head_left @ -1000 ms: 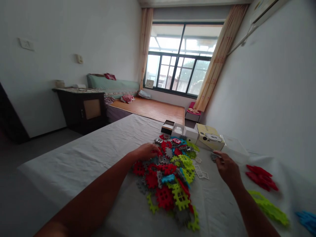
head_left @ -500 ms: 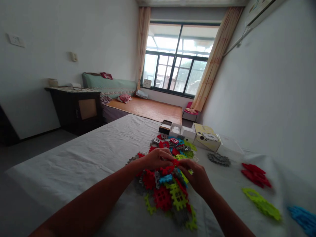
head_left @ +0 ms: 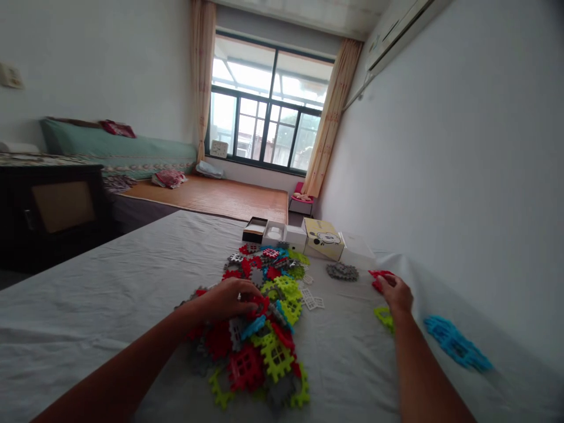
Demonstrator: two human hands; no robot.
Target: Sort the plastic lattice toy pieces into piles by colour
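A heap of interlocking plastic tiles (head_left: 268, 329) in red, green, grey and blue lies on the grey bed sheet (head_left: 110, 294). My left hand (head_left: 227, 298) rests on the heap's left side, fingers curled round a red tile (head_left: 261, 303). My right hand (head_left: 396, 292) reaches to the right, its fingers closed on a red tile at a small stack of red tiles (head_left: 377, 275). A stack of green tiles (head_left: 383, 317) lies just under that wrist, partly hidden by it.
Sorted stacks lie around: grey tiles (head_left: 342, 271), blue tiles (head_left: 456, 345), white lattice pieces (head_left: 312, 302). Cardboard boxes (head_left: 324, 238) line the far edge of the bed. The white wall runs close along the right. A dark cabinet (head_left: 53, 205) stands at the left.
My right hand has left the heap, where both hands met half a second ago, and swung right to the red stack. My left hand stayed on the heap. The view turned right.
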